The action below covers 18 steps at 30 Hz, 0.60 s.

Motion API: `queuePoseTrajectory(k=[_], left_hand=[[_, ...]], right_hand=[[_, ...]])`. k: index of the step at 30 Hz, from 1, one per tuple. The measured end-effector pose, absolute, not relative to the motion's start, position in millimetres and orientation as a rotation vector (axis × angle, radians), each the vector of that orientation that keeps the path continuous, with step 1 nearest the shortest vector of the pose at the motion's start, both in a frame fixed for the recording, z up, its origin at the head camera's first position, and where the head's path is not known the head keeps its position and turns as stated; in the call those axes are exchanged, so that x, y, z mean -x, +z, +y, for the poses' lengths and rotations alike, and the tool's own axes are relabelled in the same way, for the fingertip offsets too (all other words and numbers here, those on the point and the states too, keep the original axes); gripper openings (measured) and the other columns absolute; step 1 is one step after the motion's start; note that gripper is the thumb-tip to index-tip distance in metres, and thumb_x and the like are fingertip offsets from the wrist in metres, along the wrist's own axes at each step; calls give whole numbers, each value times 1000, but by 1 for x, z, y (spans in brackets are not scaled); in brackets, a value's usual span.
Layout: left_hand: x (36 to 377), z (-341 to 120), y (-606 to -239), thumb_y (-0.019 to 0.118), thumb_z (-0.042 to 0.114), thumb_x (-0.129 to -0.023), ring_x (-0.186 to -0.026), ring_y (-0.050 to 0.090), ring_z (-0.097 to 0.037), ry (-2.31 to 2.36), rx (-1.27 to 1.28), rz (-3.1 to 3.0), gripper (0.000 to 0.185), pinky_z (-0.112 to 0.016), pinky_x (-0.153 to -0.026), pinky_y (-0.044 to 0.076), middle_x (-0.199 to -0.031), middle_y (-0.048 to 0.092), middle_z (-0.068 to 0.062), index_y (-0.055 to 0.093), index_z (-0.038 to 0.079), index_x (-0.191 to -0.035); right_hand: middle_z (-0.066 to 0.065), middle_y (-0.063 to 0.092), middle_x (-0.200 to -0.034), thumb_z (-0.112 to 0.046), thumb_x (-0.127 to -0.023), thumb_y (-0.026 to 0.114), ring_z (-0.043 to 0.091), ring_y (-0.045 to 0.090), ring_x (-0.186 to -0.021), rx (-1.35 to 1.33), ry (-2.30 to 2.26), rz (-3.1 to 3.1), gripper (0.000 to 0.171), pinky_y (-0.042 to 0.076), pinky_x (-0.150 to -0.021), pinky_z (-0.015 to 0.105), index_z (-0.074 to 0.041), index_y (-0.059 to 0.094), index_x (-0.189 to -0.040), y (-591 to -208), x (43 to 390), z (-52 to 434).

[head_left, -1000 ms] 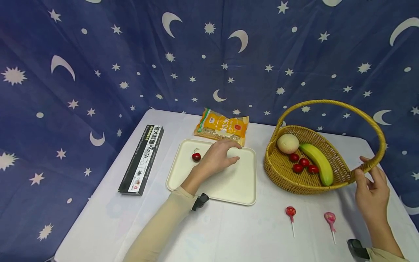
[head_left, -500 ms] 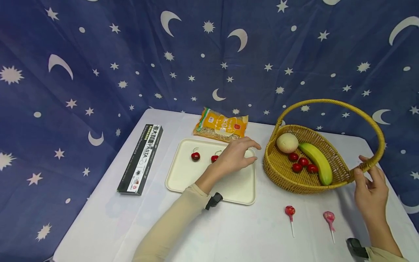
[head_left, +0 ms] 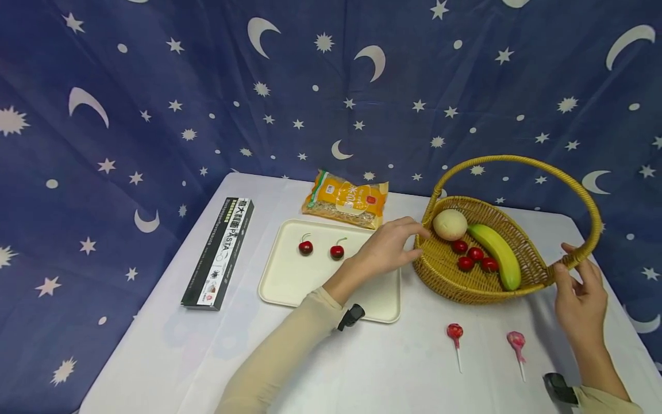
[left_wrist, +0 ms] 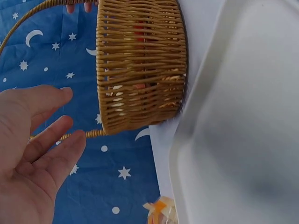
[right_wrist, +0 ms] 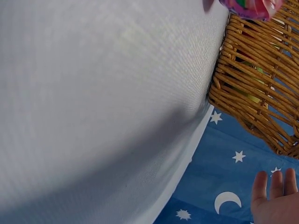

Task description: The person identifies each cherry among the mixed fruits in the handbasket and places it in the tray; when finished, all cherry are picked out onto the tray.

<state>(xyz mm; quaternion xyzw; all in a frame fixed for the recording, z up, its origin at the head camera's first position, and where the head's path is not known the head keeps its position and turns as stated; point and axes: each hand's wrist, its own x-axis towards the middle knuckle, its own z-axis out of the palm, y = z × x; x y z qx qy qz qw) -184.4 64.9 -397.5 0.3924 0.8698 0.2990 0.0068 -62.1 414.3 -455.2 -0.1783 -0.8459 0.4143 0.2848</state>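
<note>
My left hand point(head_left: 400, 244) hovers open over the right edge of the cream tray point(head_left: 289, 282), its fingertips almost at the rim of the wicker basket point(head_left: 439, 276). It holds nothing; the left wrist view shows the left hand point(left_wrist: 37, 140) with straight fingers beside the basket wall point(left_wrist: 140, 70). Two red cherries point(head_left: 306, 247) point(head_left: 337, 251) lie on the tray's far part. In the basket are a pale round fruit point(head_left: 450, 224), a banana point(head_left: 496, 250) and three cherries point(head_left: 473, 257). My right hand point(head_left: 579, 282) touches the right end of the basket's handle with relaxed fingers.
Two lollipops point(head_left: 454, 332) point(head_left: 515, 339) lie on the white table in front of the basket. A black pasta box point(head_left: 219, 251) lies at the left, and a yellow food bag point(head_left: 345, 199) sits behind the tray. A star-patterned blue cloth hangs behind the table.
My left hand has moved right from the tray's middle to the basket rim, uncovering a second cherry on the tray. The right hand has stayed at the handle.
</note>
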Motion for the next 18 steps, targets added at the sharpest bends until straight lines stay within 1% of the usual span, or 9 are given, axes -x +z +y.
queuePoseTrajectory(k=[5, 12, 18], left_hand=[[185, 75, -399, 75, 18, -99, -123, 68, -17, 954, -1236, 2698, 33, -24, -103, 54, -135, 70, 2, 72, 18, -132], [185, 95, -403, 77, 19, -98, -136, 61, -15, 989, -1225, 2670, 34, -26, -111, 53, -147, 61, 1, 73, 19, -132], [185, 112, -408, 75, 19, -99, -130, 61, -11, 941, -1246, 2665, 34, -22, -109, 51, -142, 62, 3, 73, 21, -132]], right_hand=[[-36, 46, -129, -20, -113, 52, -10, 44, -132, 475, 1113, -2265, 42, 39, -88, -7, -27, 57, -154, -454, 63, 413], [-35, 46, -128, -19, -113, 52, -10, 44, -131, 462, 1107, -2260, 42, 39, -88, -7, -26, 58, -154, -453, 63, 413], [-37, 46, -128, -21, -113, 52, -10, 45, -132, 489, 1107, -2263, 42, 40, -89, -6, -28, 58, -153, -454, 61, 412]])
